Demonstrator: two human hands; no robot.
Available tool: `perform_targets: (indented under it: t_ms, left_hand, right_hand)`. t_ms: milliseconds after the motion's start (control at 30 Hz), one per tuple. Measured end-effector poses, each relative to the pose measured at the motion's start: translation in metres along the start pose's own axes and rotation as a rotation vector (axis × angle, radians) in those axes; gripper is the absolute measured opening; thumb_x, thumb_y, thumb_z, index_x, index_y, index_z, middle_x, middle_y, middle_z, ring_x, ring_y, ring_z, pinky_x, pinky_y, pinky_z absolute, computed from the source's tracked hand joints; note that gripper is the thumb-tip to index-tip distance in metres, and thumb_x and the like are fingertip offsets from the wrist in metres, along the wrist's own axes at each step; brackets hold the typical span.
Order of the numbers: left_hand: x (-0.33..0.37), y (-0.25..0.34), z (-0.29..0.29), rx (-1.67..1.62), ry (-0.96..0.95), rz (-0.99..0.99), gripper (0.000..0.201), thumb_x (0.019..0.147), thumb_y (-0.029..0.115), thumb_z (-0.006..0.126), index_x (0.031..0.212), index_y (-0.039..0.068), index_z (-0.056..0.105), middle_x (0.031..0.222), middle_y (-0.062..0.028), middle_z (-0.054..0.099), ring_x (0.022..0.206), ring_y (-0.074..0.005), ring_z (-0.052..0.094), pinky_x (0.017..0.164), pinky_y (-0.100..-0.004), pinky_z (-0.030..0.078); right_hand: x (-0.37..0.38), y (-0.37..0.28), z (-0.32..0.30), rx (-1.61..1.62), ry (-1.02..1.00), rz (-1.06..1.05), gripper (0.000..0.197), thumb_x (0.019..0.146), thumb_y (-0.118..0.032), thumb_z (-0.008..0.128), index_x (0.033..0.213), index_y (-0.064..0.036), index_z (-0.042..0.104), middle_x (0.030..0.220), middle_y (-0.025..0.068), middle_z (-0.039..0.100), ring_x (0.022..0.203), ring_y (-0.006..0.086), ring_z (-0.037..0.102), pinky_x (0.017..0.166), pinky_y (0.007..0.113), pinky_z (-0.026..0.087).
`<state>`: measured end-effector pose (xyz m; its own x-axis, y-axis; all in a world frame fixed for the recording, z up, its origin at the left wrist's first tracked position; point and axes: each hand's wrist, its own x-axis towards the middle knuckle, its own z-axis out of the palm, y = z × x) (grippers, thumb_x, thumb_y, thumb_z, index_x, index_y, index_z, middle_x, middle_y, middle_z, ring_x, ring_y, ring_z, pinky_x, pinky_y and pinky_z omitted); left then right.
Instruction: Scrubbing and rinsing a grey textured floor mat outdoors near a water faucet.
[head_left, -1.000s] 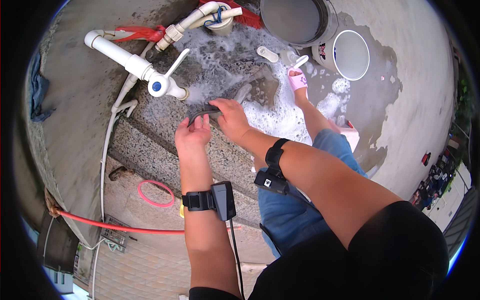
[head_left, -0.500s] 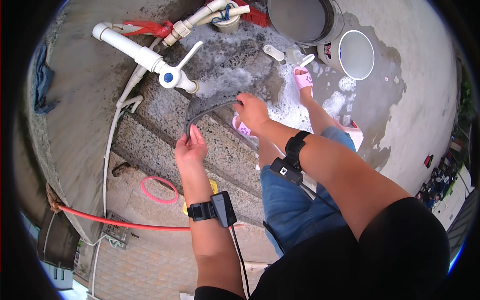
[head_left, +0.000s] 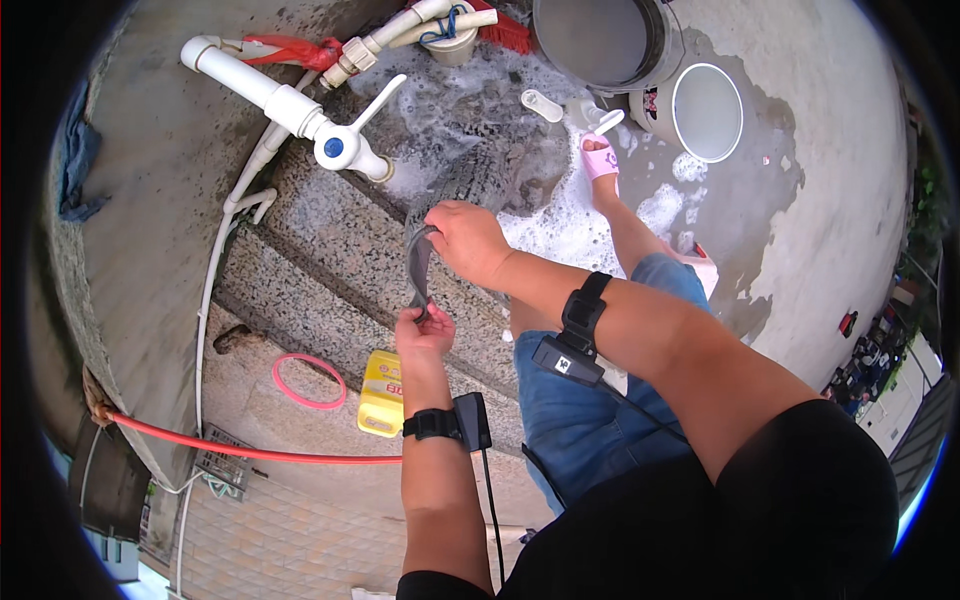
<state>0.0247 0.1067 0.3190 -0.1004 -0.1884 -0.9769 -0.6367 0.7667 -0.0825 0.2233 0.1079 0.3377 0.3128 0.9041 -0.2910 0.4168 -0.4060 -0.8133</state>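
Both my hands grip a dark grey, bendy mat-like piece [head_left: 417,268], seen nearly edge-on and curved between them; I cannot tell its exact kind. My right hand [head_left: 468,243] pinches its upper end, fingers closed. Lower down, my left hand [head_left: 425,330] holds the other end between thumb and fingers. The piece hangs above the speckled stone steps [head_left: 330,260], just below the outlet of a white plastic tap [head_left: 338,147] with a blue disc and a lever handle. Whitish water shows by the outlet.
Foam [head_left: 560,225] covers the wet floor around my foot in a pink slipper [head_left: 598,158]. A large dark bucket [head_left: 655,55] and a white bucket [head_left: 708,112] stand far right. Nearer lie a yellow container [head_left: 380,400], a pink ring [head_left: 281,378] and a red hose [head_left: 260,455].
The grey piece has swung from a wide arch into a more upright curve. My right hand moved left and nearer; my left moved right and nearer, uncovering the yellow container.
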Motion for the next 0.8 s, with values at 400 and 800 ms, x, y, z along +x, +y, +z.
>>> perform_targets:
  t_ms: [400, 800]
  left_hand:
    - [0.022, -0.024, 0.053, 0.927, 0.352, 0.646, 0.04, 0.086, 0.03, 0.058, 0.116, 0.005, 0.048, 0.122, -0.0125, 0.047, 0.11, -0.0221, 0.049, 0.084, -0.0396, 0.046]
    - [0.02, -0.063, 0.117, 0.804, -0.596, 0.583, 0.051, 0.088, 0.04, 0.055, 0.125, 0.007, 0.044, 0.127, -0.0098, 0.045, 0.115, -0.0205, 0.046, 0.093, -0.0353, 0.04]
  right_hand:
    - [0.024, -0.037, 0.013, -0.092, -0.09, -0.146, 0.007, 0.068, -0.009, 0.057, 0.072, -0.0038, 0.058, 0.081, 0.0106, 0.059, 0.082, 0.0291, 0.058, 0.069, 0.04, 0.049]
    - [0.031, 0.05, 0.151, -1.76, 0.126, -0.244, 0.034, 0.079, -0.024, 0.053, 0.11, -0.0101, 0.056, 0.111, 0.0129, 0.054, 0.105, 0.0296, 0.051, 0.086, 0.045, 0.043]
